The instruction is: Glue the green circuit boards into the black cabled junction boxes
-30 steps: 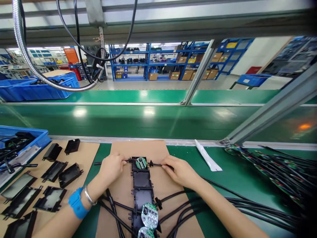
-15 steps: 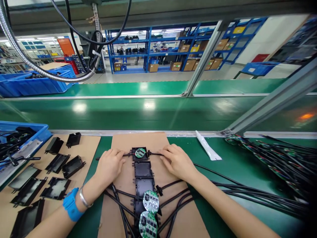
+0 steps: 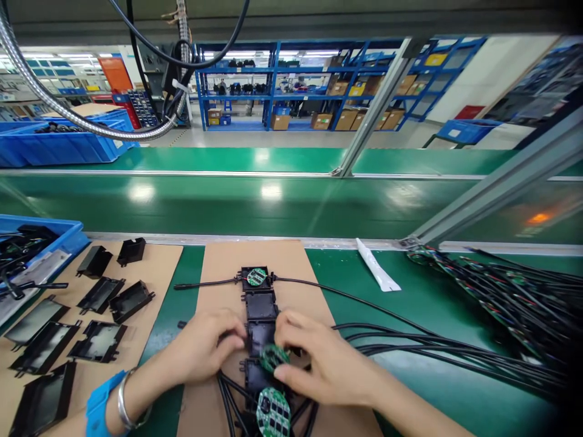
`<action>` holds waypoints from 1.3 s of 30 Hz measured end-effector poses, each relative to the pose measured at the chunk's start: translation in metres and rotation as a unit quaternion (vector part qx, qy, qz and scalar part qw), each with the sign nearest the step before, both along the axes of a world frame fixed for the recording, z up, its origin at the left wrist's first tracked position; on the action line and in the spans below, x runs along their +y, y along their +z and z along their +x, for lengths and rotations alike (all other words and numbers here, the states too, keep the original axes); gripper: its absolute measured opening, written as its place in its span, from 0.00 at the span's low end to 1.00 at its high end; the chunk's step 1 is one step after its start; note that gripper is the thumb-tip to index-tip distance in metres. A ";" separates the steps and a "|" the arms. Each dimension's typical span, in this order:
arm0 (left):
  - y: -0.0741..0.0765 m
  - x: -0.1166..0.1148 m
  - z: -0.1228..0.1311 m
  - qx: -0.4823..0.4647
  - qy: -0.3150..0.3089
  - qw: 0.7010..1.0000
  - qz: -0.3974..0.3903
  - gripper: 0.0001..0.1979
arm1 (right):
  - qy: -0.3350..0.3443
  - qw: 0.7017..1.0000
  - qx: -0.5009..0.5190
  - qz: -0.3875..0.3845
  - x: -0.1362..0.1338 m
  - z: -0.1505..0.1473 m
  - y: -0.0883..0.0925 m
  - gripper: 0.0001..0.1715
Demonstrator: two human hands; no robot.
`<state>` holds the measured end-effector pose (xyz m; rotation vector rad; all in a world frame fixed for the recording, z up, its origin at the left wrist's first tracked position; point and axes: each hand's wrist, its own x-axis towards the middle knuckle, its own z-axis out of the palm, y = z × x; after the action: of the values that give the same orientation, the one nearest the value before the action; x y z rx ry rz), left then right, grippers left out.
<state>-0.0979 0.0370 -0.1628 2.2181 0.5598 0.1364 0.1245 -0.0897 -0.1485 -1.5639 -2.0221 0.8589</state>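
Observation:
A column of black plastic housings (image 3: pixel 261 305) runs down the cardboard sheet (image 3: pixel 218 258). In the top one lies a round green circuit board (image 3: pixel 257 277), its black cables leaving on both sides. Lower down, my right hand (image 3: pixel 314 358) has thumb and fingers closed about another round circuit board (image 3: pixel 273 358), tilted above the housings. My left hand (image 3: pixel 212 346) is at the left side of the column, fingers curled around a black cable whose end (image 3: pixel 182 325) shows behind it; the grip itself is partly hidden. A further circuit board (image 3: pixel 273 411) rests nearer to me.
Several loose black housings (image 3: pixel 98 340) lie on cardboard at left, beside a blue bin (image 3: pixel 68 233) of cabled parts. A white tube (image 3: pixel 377 265) and a heap of black cables (image 3: pixel 496 309) are at right. A metal post (image 3: pixel 492 182) slants across the right side.
Both hands have left the cables of the top housing and come down the column toward me. My right hand has taken hold of a lower circuit board, which is now tilted.

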 end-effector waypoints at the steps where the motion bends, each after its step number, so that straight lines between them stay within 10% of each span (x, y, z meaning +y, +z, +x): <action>1: 0.000 0.004 0.002 -0.009 0.031 0.999 0.022 0.05 | -0.026 1.000 0.005 -0.005 0.004 0.007 0.001 0.11; 10: -0.031 0.019 0.015 0.087 0.096 0.968 0.216 0.09 | -0.104 0.988 -0.092 0.075 0.036 0.039 -0.046 0.13; 15: -0.028 0.015 0.009 0.071 0.084 0.952 0.286 0.09 | -0.091 0.981 -0.116 0.129 0.029 0.033 -0.042 0.18; 23: -0.004 -0.026 -0.010 0.003 -0.135 0.991 -0.018 0.11 | 0.017 0.999 -0.026 0.031 -0.029 -0.036 -0.015 0.22; 33: -0.006 -0.016 -0.011 -0.040 -0.002 0.999 -0.002 0.02 | -0.050 0.999 -0.009 0.000 -0.029 -0.008 -0.001 0.16; 39: -0.020 -0.010 -0.001 0.007 0.041 0.995 0.089 0.06 | -0.078 0.992 -0.091 0.037 -0.017 0.024 -0.030 0.10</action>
<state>-0.0987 0.0267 -0.1830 2.3704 0.6684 0.2216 0.1486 -0.1063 -0.1785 -1.7867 -1.9964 0.5958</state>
